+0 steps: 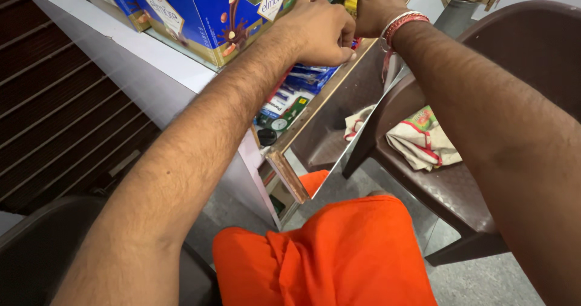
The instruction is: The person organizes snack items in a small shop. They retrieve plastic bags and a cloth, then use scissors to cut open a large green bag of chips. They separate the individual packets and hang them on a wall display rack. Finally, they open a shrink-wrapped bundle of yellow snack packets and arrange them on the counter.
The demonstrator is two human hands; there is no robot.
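My left hand (318, 30) is curled into a fist against the lower edge of a blue carton (206, 15) that stands on a white counter ledge (151, 52). What its fingers grip is hidden. My right hand (375, 3), with red and white thread bands on the wrist, is closed around a small yellow-green packet (352, 0) right beside the left hand at the top of the view. Below the two hands, blue and green packets (296, 97) lie stacked inside a glass-fronted display case.
A dark brown plastic chair (460, 191) with a folded white cloth (420, 139) on its seat stands at the right. The wood-framed mirror door (339, 136) of the case hangs open. My orange-clad lap fills the bottom centre. Another dark chair (36, 245) sits lower left.
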